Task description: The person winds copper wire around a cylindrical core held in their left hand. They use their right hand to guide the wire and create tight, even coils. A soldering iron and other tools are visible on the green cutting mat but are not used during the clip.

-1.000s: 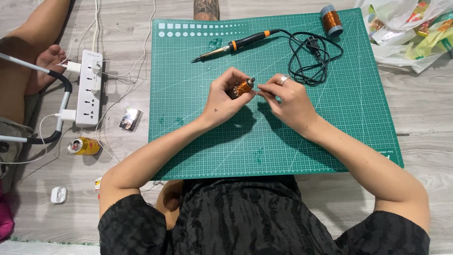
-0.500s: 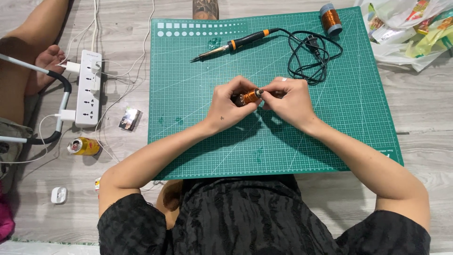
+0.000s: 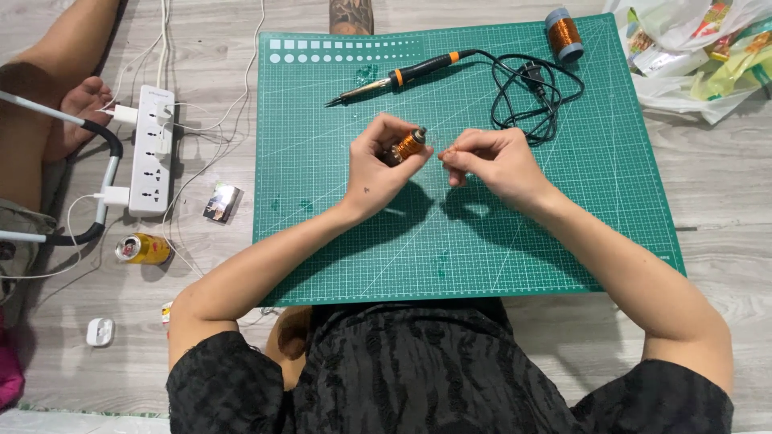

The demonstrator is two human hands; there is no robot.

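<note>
The left hand [image 3: 376,165] covers most of the small copper-wound coil [image 3: 409,145], so its lower end is hidden. Whatever the right hand [image 3: 490,161] pinches is too fine to tell. At the far right, the plastic bags [image 3: 691,56] run off the edge; at the left, another person's leg [image 3: 40,104] is cut off.

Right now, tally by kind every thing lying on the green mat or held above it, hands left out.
Soldering iron with its black cord: 1
Copper wire spool: 1
Small copper-wound coil, held in the left hand, with the right hand beside it: 1
Total: 3
</note>
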